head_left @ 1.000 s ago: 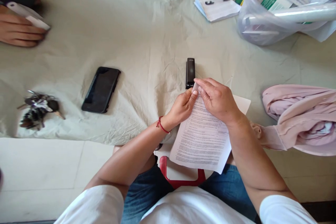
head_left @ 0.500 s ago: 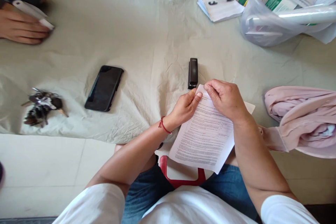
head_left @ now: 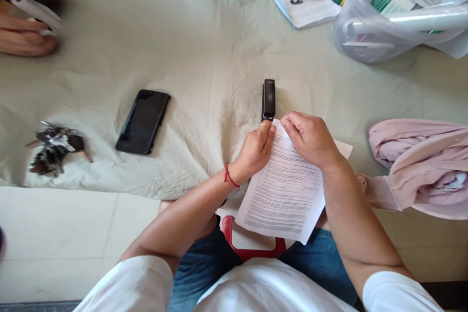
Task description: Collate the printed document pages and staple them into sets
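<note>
Printed sheets of paper (head_left: 281,195) hang tilted over the table's front edge, between my two hands. My left hand (head_left: 257,146) is closed on their upper left edge, thumb on top. With thumb and fingers pinched, my right hand (head_left: 309,136) grips the top edge close to the corner. Whether it is one sheet or several cannot be made out, though a white corner sticks out beyond my right wrist. A black stapler (head_left: 268,99) lies on the cloth just beyond my left fingertips, its near end by the paper's top corner.
On the cloth-covered table (head_left: 190,48) lie a phone (head_left: 143,122) and a bunch of keys (head_left: 56,146). A clear plastic tub (head_left: 365,41) and a notepad (head_left: 310,12) are at the far right. Pink fabric (head_left: 420,165) lies right. Another person's hand (head_left: 25,36) holds a white object.
My left hand has shifted slightly left along the paper's edge, its thumb now nearer the corner. The other person's hand at the far left has drawn back a little with the white object.
</note>
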`<state>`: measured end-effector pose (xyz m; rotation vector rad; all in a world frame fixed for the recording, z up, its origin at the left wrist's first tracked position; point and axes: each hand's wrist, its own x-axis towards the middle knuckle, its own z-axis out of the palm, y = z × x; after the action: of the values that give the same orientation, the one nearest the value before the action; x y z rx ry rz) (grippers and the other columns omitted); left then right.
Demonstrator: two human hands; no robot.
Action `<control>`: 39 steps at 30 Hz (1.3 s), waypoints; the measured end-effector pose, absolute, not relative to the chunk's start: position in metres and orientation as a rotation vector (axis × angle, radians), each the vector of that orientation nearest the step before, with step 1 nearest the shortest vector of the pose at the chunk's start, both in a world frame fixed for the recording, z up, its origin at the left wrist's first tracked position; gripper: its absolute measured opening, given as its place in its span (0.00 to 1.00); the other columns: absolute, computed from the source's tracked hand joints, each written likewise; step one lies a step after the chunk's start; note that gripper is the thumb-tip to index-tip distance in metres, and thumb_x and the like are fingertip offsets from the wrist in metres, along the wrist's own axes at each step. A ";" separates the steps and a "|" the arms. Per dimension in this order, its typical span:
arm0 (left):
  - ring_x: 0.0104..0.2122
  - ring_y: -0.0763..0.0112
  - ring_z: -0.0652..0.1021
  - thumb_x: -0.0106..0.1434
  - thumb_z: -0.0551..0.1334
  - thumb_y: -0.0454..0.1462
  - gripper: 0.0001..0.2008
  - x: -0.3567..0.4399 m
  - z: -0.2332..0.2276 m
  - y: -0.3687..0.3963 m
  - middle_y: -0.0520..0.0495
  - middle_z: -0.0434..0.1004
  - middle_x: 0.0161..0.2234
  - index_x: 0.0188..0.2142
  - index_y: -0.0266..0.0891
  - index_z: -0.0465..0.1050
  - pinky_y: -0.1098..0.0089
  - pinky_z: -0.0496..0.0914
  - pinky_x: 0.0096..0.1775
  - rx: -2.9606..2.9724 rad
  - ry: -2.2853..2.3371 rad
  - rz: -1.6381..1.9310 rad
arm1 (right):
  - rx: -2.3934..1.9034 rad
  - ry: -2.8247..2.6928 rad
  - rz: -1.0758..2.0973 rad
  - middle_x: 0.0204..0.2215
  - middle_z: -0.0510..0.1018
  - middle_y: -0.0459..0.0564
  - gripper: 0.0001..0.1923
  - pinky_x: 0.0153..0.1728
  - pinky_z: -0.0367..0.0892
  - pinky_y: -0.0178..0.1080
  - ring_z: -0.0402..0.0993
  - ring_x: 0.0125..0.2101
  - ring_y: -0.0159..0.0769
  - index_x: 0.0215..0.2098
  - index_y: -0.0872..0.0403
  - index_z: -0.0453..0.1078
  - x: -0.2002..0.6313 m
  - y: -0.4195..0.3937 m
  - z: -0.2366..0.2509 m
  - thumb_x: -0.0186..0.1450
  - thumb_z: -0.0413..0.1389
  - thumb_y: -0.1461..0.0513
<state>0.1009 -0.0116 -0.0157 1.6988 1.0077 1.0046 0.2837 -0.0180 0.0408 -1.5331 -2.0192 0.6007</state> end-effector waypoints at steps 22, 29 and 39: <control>0.25 0.71 0.64 0.79 0.53 0.63 0.29 0.100 -0.003 -0.015 0.55 0.63 0.25 0.32 0.45 0.62 0.66 0.65 0.30 1.616 0.844 0.907 | -1.492 -1.565 1.036 0.27 0.73 0.44 0.16 0.33 0.64 0.40 0.66 0.30 0.35 0.31 0.51 0.74 0.289 -0.012 0.044 0.71 0.62 0.49; 0.25 0.72 0.63 0.81 0.54 0.57 0.25 0.098 -0.004 -0.019 0.55 0.63 0.25 0.32 0.44 0.62 0.66 0.63 0.30 1.665 0.840 0.876 | -1.447 -1.452 1.268 0.29 0.75 0.44 0.14 0.34 0.65 0.39 0.67 0.31 0.34 0.32 0.51 0.76 0.294 -0.011 0.040 0.68 0.66 0.51; 0.23 0.73 0.62 0.80 0.54 0.56 0.24 0.093 -0.004 -0.013 0.56 0.61 0.23 0.32 0.44 0.62 0.68 0.61 0.27 1.644 0.932 0.892 | -1.565 -1.552 1.214 0.26 0.74 0.45 0.16 0.28 0.61 0.37 0.66 0.28 0.34 0.33 0.51 0.77 0.307 -0.008 0.041 0.69 0.65 0.48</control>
<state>0.0926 -0.0130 -0.0039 1.6443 0.9317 0.8919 0.3071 -0.0083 0.0408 -1.5649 -1.5516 1.2135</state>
